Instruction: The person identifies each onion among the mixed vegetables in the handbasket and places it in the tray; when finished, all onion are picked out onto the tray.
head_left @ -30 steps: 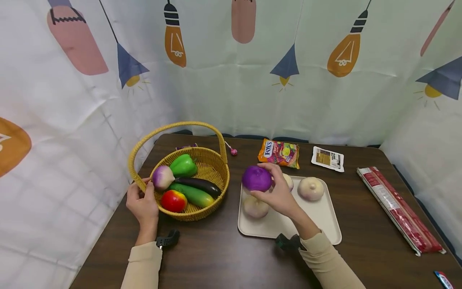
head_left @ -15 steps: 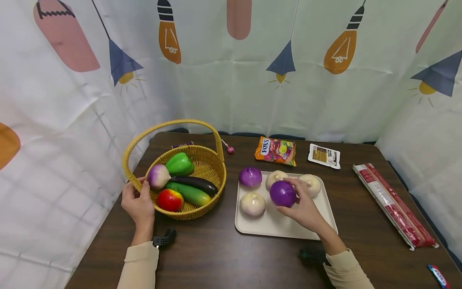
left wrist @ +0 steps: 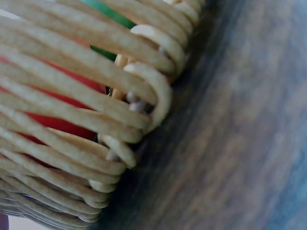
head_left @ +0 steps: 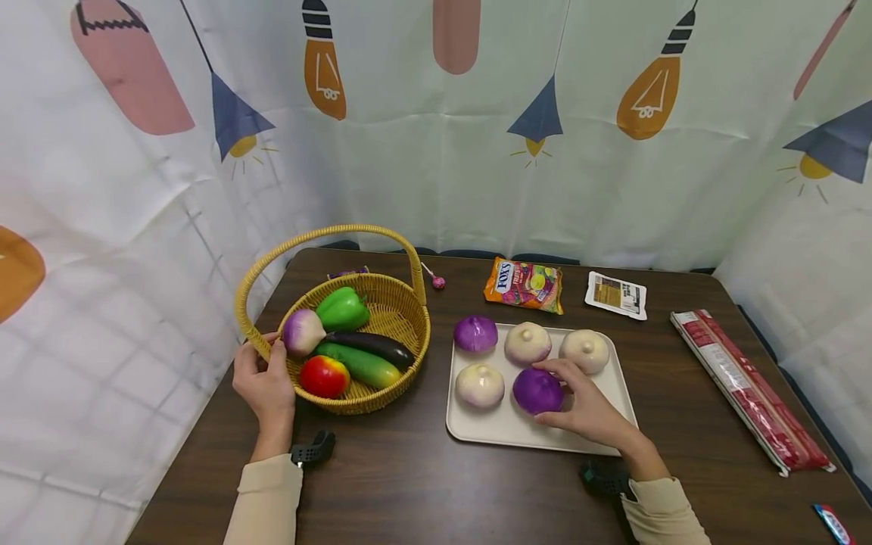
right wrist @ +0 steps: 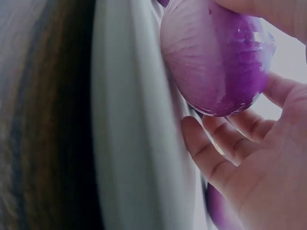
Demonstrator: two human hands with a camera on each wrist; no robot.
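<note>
Resting now on the tray [head_left: 616,424] beneath the cupping right hand [head_left: 589,412], the purple onion [head_left: 537,390] has come down from mid-air beside the pale onions, while the left hand [head_left: 264,386] still grips the basket [head_left: 381,393] rim.

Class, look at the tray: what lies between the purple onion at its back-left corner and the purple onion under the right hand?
In the head view, no object sits directly between the back purple onion and the held purple onion; only bare tray.

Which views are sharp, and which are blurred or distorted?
Head view: evenly lit, sharp, wide-angle bending at the edges. Left wrist view: the basket fairly sharp, the table a blur. Right wrist view: the purple onion soft, the tray blurred.
</note>
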